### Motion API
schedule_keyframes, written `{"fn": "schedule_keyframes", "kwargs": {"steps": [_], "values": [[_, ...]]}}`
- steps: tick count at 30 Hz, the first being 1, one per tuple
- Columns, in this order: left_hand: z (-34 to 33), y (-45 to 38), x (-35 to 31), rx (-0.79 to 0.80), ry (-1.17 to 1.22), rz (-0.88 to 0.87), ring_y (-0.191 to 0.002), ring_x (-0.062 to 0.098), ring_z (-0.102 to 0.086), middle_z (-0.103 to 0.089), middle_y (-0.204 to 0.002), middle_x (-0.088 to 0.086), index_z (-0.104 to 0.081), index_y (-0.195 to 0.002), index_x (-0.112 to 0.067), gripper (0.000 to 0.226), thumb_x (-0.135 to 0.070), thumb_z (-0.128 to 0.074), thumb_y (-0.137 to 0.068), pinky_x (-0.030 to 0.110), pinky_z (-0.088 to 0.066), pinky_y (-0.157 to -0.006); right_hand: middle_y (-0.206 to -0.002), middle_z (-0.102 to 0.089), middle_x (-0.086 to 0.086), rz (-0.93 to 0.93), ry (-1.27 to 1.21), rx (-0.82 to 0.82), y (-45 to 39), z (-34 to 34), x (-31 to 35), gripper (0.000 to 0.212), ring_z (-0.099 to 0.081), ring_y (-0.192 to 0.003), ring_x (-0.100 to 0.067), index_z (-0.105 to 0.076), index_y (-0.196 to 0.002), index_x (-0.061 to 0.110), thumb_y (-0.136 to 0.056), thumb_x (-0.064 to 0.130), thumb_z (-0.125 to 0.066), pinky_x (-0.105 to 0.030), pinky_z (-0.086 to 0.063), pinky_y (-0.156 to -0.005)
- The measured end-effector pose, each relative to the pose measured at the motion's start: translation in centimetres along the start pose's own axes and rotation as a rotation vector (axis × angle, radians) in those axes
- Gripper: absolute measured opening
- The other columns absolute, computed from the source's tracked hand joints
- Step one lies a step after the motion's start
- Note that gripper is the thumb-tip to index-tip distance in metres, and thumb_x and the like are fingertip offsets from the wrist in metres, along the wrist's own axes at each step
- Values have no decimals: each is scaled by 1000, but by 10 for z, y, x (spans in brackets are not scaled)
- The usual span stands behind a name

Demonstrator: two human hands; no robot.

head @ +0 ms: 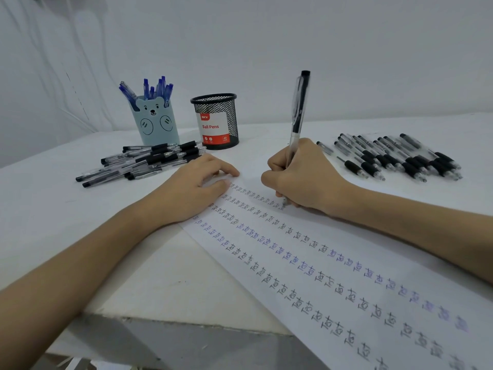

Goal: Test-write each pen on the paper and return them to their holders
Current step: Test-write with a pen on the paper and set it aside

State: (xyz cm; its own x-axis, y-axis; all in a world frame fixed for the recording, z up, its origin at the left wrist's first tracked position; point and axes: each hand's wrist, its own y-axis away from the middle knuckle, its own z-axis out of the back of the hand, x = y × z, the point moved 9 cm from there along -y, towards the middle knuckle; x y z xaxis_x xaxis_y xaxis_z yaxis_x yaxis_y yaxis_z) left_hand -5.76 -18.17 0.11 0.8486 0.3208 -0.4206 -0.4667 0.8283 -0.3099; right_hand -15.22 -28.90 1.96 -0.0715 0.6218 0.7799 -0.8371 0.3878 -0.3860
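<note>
White desk (160, 276): right hand (301, 177) grips black pen (298, 110) upright, tip on paper (346, 303); left hand (197, 182) flat, fingers relaxed, pressing paper edge.

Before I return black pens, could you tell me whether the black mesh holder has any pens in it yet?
No pens show: nothing sticks above the black mesh holder rim; only a Ball Pens box shows through it.

Pale-blue bear holder (156, 124); black mesh holder (215, 121); white paper (306, 289).
</note>
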Motion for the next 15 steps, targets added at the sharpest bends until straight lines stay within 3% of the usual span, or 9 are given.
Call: {"fn": "schedule_keyframes", "kwargs": {"steps": [4,7,9,11,15], "values": [[1,2,-3,-9,-38,-19,-112,4,-47,-52,-115,-11,-60,-110,-33,23,-37,-48,-90,4,-29,-90,-31,-36,3,-134,-138,-46,-2,8,-12,46,-36,-27,-13,-32,-40,14,-77,-4,-54,-12,-20,-33],[8,6,-5,-68,-97,-4,-105,3,-49,-52,-110,-15,-62,-105,-35,41,-58,-42,-79,25,-36,-96,-36,-46,0,-267,-284,-30,0,12,-20,25,-31,-26,-11,-52,-56,6,-80,8,-58,-12,-20,-35],[14,9,-11,-123,-157,5,-98,1,-49,-51,-103,-19,-62,-101,-39,53,-73,-35,-70,34,-36,-94,-36,-44,-1,-288,-276,-17,-2,16,-20,29,-33,-28,-12,-52,-55,5,-82,15,-58,-13,-24,-35],[13,10,-17,-112,-235,-4,-95,-2,-45,-51,-100,-21,-60,-100,-43,59,-80,-30,-65,34,-32,-91,-38,-43,-2,-272,-223,-48,-8,28,-18,32,-32,-30,-11,-46,-56,8,-84,15,-59,-14,-26,-37],[2,9,-21,-29,-296,-20,-100,-3,-42,-50,-108,-25,-57,-110,-48,66,-83,-27,-63,34,-32,-91,-28,-36,6,-227,-135,-101,-16,54,-16,23,-27,-24,-8,-40,-84,13,-95,28,-52,-11,-21,-33]]}}
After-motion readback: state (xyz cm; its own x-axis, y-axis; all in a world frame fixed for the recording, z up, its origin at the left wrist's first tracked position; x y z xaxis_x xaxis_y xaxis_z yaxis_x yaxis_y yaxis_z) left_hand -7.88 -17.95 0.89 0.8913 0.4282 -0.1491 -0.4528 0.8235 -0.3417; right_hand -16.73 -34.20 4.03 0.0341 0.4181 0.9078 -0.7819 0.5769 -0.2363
